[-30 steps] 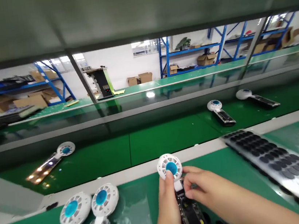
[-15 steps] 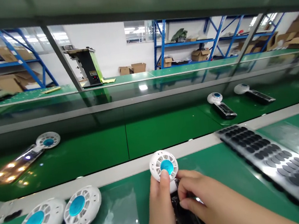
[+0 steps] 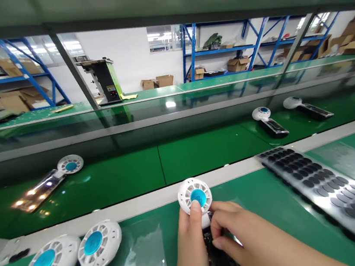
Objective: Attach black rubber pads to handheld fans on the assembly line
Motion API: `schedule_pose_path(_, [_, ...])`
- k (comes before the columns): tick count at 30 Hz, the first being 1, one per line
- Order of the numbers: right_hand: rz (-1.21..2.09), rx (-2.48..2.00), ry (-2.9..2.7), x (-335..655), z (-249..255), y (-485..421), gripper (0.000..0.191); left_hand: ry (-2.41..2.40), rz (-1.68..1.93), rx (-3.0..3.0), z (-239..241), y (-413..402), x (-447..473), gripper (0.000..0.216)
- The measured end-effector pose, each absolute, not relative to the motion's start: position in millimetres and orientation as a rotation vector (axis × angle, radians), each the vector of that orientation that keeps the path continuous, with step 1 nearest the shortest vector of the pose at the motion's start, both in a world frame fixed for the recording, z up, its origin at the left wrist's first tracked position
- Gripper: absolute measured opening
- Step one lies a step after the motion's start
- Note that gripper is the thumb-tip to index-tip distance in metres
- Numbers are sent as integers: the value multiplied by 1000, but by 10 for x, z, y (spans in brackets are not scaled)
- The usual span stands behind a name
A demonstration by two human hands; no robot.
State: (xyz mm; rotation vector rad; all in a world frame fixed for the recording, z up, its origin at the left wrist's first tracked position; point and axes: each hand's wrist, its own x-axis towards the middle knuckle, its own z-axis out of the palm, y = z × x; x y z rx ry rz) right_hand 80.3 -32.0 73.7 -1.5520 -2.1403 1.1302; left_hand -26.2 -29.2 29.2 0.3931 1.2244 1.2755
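In the head view, a small handheld fan (image 3: pixel 185 193) with a round white grille and blue centre is upright at the bench's near middle. My left hand (image 3: pixel 192 244) is closed around its neck, thumb pressed on the lower grille by the blue disc. Beside it, my right hand (image 3: pixel 236 230) has its fingers curled against the neck and the top of the dark body; what its fingertips pinch is hidden. The fan's dark body (image 3: pixel 221 260) runs down between both hands and out of the bottom edge.
Two more white fans (image 3: pixel 95 264) lie at the lower left beside a clear plastic sheet (image 3: pixel 141 255). A sheet of black round pads (image 3: pixel 331 187) lies at right. Beyond a pale rail, a green conveyor belt (image 3: pixel 130 174) carries several fans, one lit (image 3: pixel 37 190).
The fans on the conveyor belt have shifted to the right. Both my hands hold nearly the same pose on the fan.
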Motion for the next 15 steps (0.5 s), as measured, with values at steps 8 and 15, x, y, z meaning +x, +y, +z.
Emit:
schedule_pose_path(8, [1071, -1565, -2101, 795, 789, -380, 18, 1175, 1279, 559, 293, -329, -296, 54])
schedule_pose_path(15, [1017, -1518, -2099, 834, 688, -437, 18, 1106, 1246, 626, 325, -347, -346, 52])
